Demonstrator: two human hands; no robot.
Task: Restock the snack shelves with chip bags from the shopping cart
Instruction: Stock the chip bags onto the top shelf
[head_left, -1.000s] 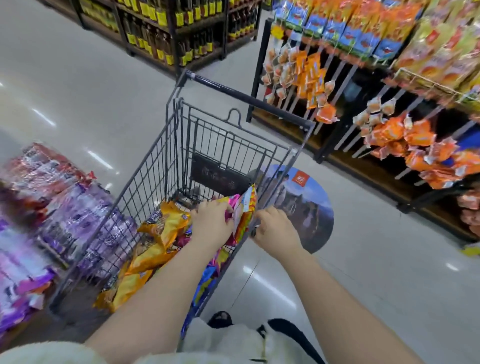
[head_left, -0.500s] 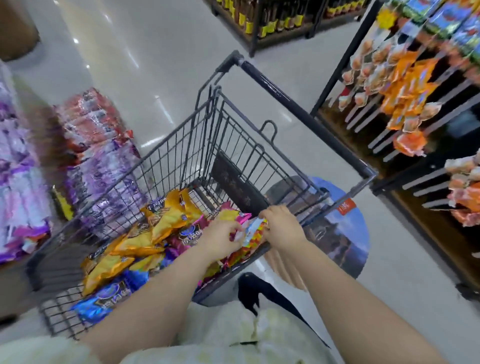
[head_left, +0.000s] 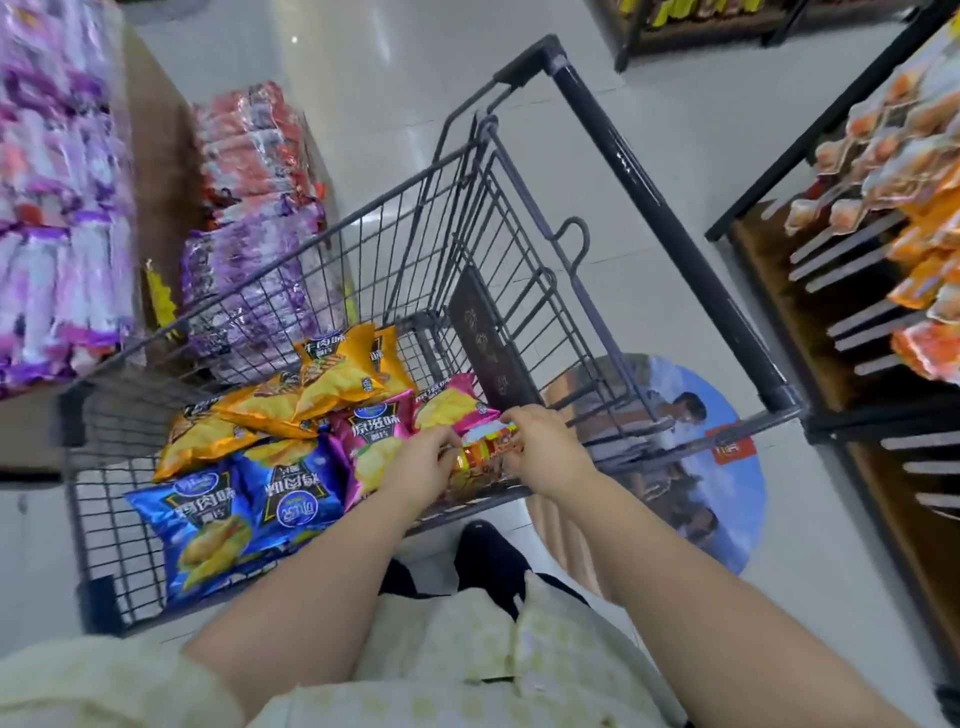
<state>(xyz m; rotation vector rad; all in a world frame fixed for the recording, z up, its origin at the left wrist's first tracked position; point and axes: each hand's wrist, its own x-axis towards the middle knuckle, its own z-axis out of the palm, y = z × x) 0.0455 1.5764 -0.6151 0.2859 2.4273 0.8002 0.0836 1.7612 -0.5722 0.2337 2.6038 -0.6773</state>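
Note:
The dark wire shopping cart (head_left: 467, 218) stands in front of me and holds several chip bags: yellow ones (head_left: 332, 374), pink ones (head_left: 379, 426) and blue ones (head_left: 228, 514). Both hands are down inside the cart at its near right corner. My left hand (head_left: 415, 467) and my right hand (head_left: 545, 447) pinch the two ends of a small orange-red bag (head_left: 483, 452) between them. The snack shelves (head_left: 893, 218) with orange packets on pegs rise at the right.
Stacks of purple and red packs (head_left: 249, 208) sit on a low display left of the cart. A round floor sticker (head_left: 691, 457) lies under the cart's right side. The cart handle (head_left: 660, 208) points away from me. Open white floor stretches ahead.
The view has swung down and left, so the cart fills the middle. Both hands stay low in the cart, gripping the small orange-red bag.

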